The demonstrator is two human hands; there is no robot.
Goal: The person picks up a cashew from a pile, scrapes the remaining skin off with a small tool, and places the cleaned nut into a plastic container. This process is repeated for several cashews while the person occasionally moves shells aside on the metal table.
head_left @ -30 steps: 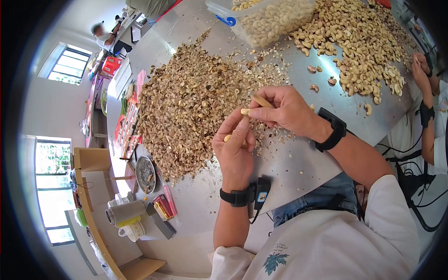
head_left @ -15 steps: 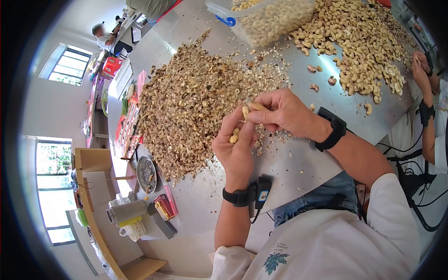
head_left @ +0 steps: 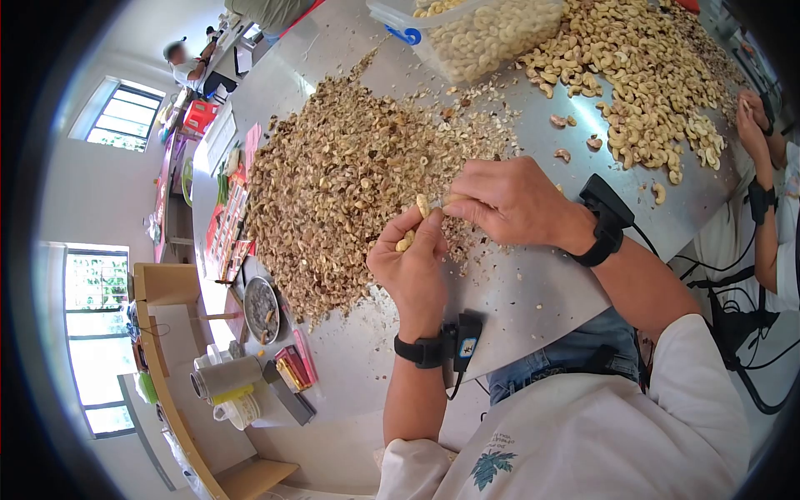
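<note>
My left hand [head_left: 410,265] is closed, with a pale cashew [head_left: 422,205] pinched upright between thumb and fingertips. More cashew kernels [head_left: 405,242] are tucked in its curled fingers. My right hand [head_left: 510,202] is closed just to the right, fingertips close to that cashew. It grips a small tool with a tan handle [head_left: 454,199], mostly hidden by the fingers. Both hands are above the near edge of a big heap of brown cashew skins and bits [head_left: 333,183] on the metal table [head_left: 533,287].
A clear plastic tub of cashews [head_left: 492,37] stands at the back. Right of it lies a pile of cashews [head_left: 650,92], with a few loose ones nearby. A round metal dish [head_left: 262,310] sits at left. Another person's hands [head_left: 752,125] are at far right.
My left hand has moved slightly left and down with the cashew. My right hand has turned and drawn apart a little, and its tool now shows less.
</note>
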